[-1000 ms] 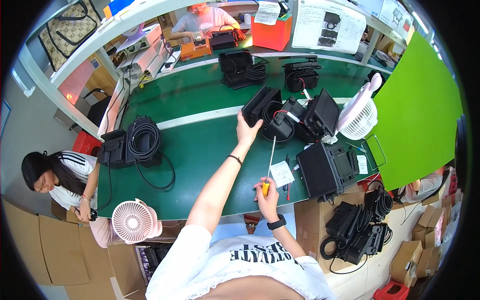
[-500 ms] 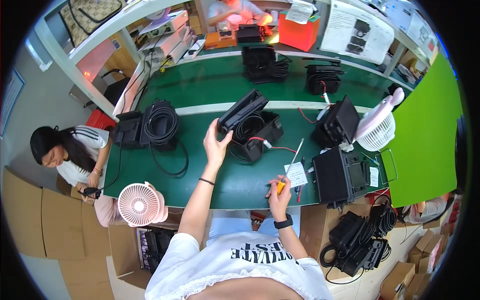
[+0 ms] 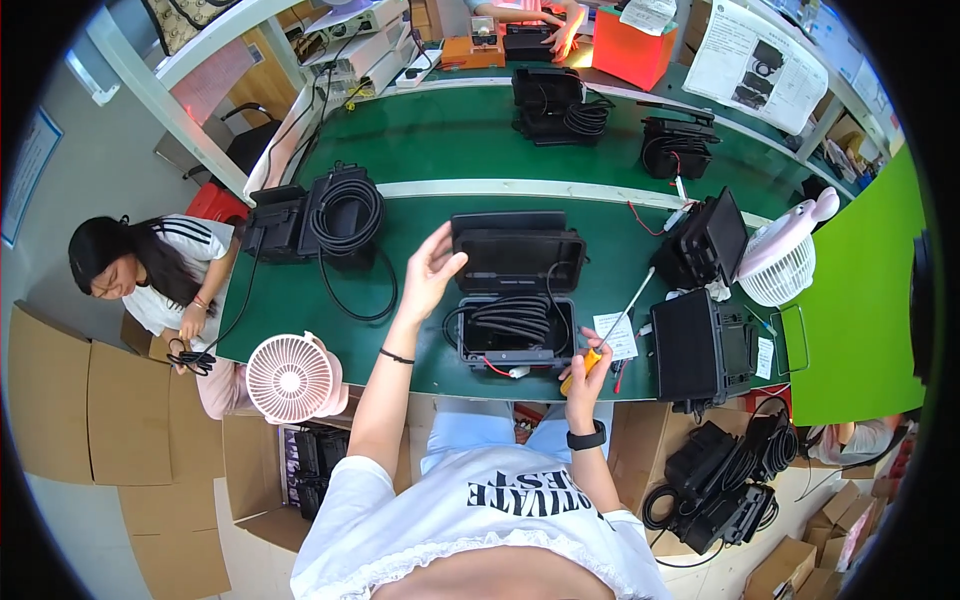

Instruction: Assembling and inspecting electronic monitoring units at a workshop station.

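Observation:
In front of me on the green bench stands an open black plastic case (image 3: 515,360). Its lid (image 3: 510,262) is tipped up at the back, and a coil of black cable (image 3: 508,318) lies inside the lower part. My left hand (image 3: 430,272) grips the lid's left edge between thumb and fingers. At the case's front right corner, my right hand (image 3: 588,378) is closed round the yellow handle of a screwdriver (image 3: 630,303), its long shaft slanting up and right. A red wire with a white connector (image 3: 519,372) hangs over the case's front side.
Black cases with cable coils (image 3: 345,215) stand left and at the back; two more open cases (image 3: 703,350) are on the right. Paper slips (image 3: 615,335) lie on the bench. Pink fans (image 3: 290,378) flank it. A co-worker (image 3: 150,280) sits left, handling cable.
The case has turned square to me and come nearer, with its lid tipped back. My right hand with the screwdriver has moved slightly up and right, beside the case.

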`<state>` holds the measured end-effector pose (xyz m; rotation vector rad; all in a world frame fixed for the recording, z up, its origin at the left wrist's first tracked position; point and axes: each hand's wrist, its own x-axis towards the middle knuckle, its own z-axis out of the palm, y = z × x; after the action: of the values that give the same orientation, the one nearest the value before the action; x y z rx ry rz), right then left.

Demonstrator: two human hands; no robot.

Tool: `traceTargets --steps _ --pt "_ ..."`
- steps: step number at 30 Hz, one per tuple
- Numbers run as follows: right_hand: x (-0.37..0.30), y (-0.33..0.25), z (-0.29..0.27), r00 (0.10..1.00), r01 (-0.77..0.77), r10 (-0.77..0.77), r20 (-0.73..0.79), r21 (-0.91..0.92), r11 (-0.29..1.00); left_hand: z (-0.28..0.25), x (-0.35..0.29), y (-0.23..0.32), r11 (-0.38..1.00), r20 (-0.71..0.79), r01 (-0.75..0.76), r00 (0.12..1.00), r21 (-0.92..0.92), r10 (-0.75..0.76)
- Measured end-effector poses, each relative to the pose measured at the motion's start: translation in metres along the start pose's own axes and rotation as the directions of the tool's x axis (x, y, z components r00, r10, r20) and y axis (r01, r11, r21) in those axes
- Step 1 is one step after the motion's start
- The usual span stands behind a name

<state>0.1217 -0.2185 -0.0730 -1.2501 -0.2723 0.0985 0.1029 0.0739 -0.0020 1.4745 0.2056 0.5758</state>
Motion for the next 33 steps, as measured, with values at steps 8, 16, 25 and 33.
traceTargets --steps 8,16,25,33 --pt "0.005 -0.017 0.004 0.996 -0.084 0.084 -0.004 -0.117 0.990 0.032 -0.005 0.025 0.654 0.036 -0.219 0.959 0.724 0.281" --pt "0.004 -0.014 0.005 1.000 -0.031 0.030 -0.006 -0.140 0.990 0.070 -0.055 0.049 0.595 0.534 -0.467 0.842 0.654 0.074" --pt "-0.008 0.008 -0.003 0.999 -0.030 0.026 -0.026 -0.166 0.986 0.023 -0.094 0.034 0.455 -0.157 -0.306 0.661 0.836 0.733" --pt "-0.004 -0.003 0.001 0.989 -0.147 0.146 -0.013 -0.159 0.976 -0.004 -0.130 0.026 0.097 -0.056 0.017 0.907 0.995 0.417"
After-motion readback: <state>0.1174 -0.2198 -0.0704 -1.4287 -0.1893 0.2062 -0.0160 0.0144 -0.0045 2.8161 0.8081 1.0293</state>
